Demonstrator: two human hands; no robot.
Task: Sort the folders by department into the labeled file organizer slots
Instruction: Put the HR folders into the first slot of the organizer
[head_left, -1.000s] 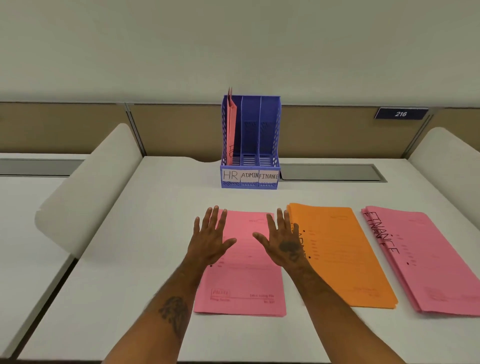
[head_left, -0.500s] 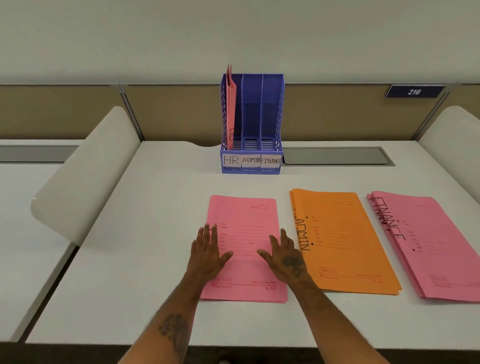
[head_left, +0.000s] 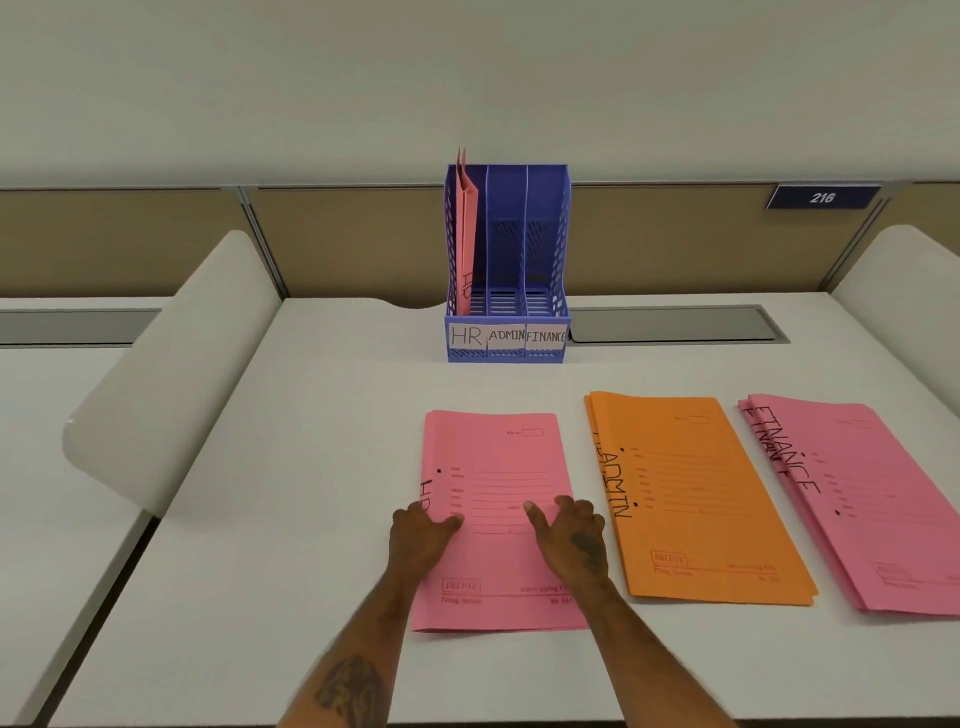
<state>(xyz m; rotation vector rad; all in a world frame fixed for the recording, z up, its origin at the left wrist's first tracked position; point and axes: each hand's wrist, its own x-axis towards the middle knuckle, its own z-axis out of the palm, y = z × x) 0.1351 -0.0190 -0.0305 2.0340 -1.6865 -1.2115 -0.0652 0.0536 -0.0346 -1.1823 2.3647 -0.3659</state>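
Now your left hand and right hand grip the sides of the HR folder on the desk. A first folder already stands in the organizer, in its HR slot. The ADMIN pile and FINANCE pile wait.

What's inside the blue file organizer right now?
The blue organizer holds at least one pink folder upright in its HR slot. The ADMIN slot and FINANCE slot show only bare mesh. Any further folders behind the pink one are hidden.
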